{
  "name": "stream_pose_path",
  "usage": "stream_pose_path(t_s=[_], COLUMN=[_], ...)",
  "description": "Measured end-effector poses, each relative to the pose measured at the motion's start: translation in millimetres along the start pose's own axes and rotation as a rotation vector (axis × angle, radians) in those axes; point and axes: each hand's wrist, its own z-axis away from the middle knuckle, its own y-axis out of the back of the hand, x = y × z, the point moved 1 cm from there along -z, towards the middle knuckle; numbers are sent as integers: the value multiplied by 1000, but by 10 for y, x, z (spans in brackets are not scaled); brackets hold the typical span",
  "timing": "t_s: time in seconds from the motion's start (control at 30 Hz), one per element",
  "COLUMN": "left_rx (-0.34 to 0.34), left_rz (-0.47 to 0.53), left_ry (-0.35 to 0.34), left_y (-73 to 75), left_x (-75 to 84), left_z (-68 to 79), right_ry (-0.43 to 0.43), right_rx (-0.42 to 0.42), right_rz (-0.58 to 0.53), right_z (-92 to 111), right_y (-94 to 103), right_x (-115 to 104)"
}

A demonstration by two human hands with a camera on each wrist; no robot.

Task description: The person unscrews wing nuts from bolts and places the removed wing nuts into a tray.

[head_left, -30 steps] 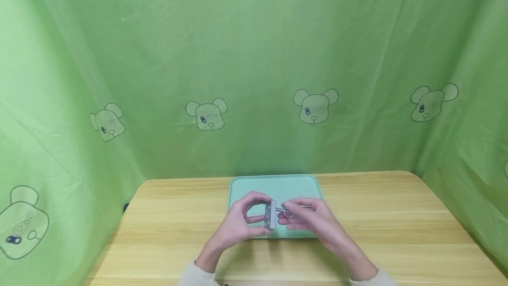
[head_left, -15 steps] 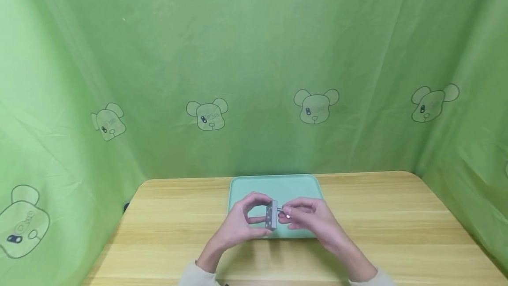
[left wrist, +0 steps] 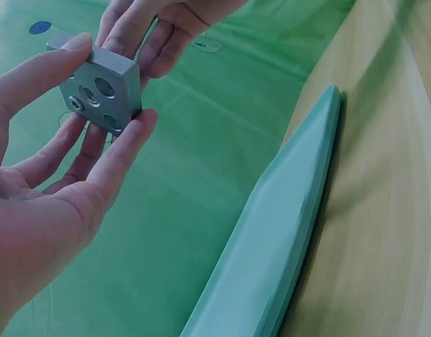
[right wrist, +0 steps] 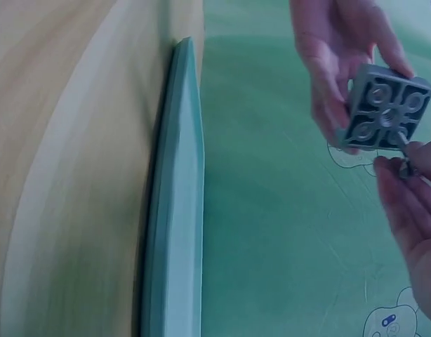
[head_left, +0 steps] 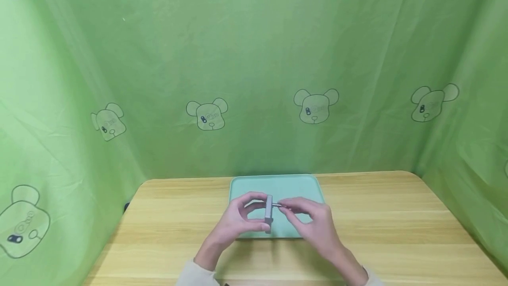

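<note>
Turned the block [head_left: 268, 212] nearly edge-on since the earlier head frame, taking its holed face out of that view, and brought the right hand [head_left: 319, 226] slightly left. At far left of the frame, bear-head outlines on green cloth [head_left: 59, 100]. Then, at lower centre, gripping the block by opposite edges between thumb and fingers of the left hand [head_left: 233, 222]. Held up there, overlapping the mint tray [head_left: 291, 184] in the head view; smooth holed face towards the left wrist camera, ribbed face towards the right. Just right of that, pinching a thin rod [head_left: 277, 205] in the right hand, tip reaching the ribbed face; cannot tell how deep. Towards lower right, wood-grain table [head_left: 397, 215].
</note>
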Motion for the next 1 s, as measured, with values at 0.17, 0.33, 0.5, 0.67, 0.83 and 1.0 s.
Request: stream_pose_path(t_s=[0.17,0.33,0.5,0.67,0.83,1.0], left_rx=[-34,-55,-55,-45,6,2], left_rz=[57,97,99,86,23,-97], left_ry=[0,-2,-9,-14,-34,-54], left_y=[3,4,4,13,13,-25], left_x=[-9,-25,-36,-48,-29,7], left_z=[-1,0,-1,-7,-22,-23], right_ry=[354,544,520,391,-65,-671], right_rx=[35,43,43,39,-15,-61], right_rz=[145,246,231,138,-131,-470], right_z=[-32,-53,-53,-35,-7,12], right_y=[-4,-5,-8,-21,25,90], right_x=[20,0,-10,24,38,77])
